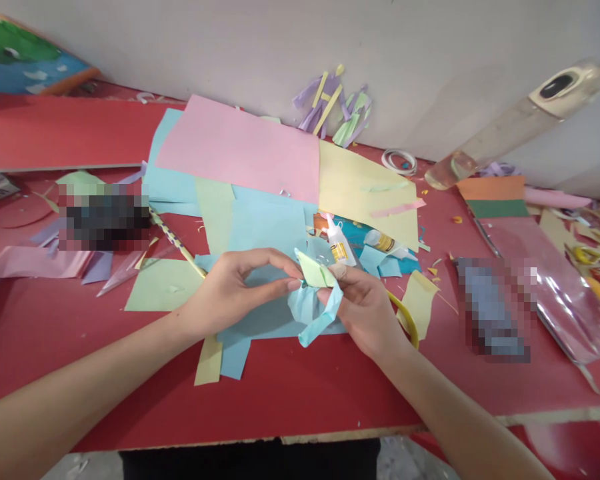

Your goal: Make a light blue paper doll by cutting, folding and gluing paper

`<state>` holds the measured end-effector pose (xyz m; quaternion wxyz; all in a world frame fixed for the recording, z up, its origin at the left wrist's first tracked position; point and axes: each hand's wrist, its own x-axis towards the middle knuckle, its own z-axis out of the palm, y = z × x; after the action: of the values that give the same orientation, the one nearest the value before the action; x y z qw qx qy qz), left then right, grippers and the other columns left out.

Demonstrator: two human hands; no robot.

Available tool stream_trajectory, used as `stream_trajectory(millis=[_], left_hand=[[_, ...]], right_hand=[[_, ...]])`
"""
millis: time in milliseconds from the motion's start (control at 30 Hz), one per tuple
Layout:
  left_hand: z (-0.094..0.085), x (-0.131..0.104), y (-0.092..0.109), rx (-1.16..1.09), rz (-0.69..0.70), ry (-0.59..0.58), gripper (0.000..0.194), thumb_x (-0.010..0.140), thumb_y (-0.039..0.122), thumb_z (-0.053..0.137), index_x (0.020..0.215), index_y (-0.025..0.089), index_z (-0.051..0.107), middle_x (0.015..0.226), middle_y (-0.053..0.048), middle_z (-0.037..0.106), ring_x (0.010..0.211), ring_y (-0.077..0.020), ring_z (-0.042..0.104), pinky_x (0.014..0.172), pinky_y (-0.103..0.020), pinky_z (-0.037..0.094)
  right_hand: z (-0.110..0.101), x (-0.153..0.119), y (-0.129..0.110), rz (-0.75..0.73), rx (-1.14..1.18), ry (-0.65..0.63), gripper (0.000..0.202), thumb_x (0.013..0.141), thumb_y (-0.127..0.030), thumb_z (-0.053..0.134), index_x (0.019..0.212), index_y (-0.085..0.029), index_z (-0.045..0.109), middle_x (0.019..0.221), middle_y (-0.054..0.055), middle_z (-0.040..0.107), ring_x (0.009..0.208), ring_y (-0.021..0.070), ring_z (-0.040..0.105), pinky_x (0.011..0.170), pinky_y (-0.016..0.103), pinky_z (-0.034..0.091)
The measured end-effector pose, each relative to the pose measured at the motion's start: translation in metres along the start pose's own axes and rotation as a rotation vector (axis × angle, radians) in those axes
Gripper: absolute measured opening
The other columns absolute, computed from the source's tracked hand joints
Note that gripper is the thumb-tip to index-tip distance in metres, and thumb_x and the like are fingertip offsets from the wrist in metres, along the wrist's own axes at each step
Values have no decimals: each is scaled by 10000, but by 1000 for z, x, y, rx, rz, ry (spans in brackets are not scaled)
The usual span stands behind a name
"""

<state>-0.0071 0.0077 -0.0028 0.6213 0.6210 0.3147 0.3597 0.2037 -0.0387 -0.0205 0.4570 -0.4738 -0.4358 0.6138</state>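
Observation:
A small folded paper piece (pixel 313 303), light blue with a pale green part on top, is between my two hands above the table's front half. My left hand (pixel 247 287) pinches its left side between thumb and forefinger. On the right, my right hand (pixel 363 300) has its fingers closed round the other side, with a blue strip hanging down beside the thumb. Just behind the paper lies a white glue bottle (pixel 340 247) with a yellow label. Blue paper sheets (pixel 267 230) spread out beneath and behind my hands.
Pink (pixel 250 150) and yellow sheets (pixel 370 193) lie at the back. A water bottle (pixel 510 130) leans on the wall at right. A patterned pencil (pixel 175 240) is left of my left hand. Yellow-handled scissors (pixel 407 320) sit by my right wrist. Blurred dark items flank both sides.

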Motion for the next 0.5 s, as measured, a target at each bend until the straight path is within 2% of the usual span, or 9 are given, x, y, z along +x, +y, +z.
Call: stream_trajectory(millis=[233, 500], left_hand=[[1, 2, -3, -98, -92, 25, 40, 842, 233, 728, 878, 217, 720, 929, 12, 728, 911, -131, 660, 831, -241, 512], [2, 4, -3, -118, -117, 1, 47, 855, 244, 714, 884, 211, 729, 926, 9, 740, 899, -129, 666, 833, -233, 516]], right_hand=[[2, 1, -1, 15, 8, -7, 41, 804, -249, 739, 836, -249, 713, 738, -22, 589, 615, 83, 461, 547, 198, 410], [1, 1, -2, 33, 1, -8, 98, 788, -295, 764, 827, -228, 704, 742, -12, 569, 627, 95, 459, 556, 216, 404]])
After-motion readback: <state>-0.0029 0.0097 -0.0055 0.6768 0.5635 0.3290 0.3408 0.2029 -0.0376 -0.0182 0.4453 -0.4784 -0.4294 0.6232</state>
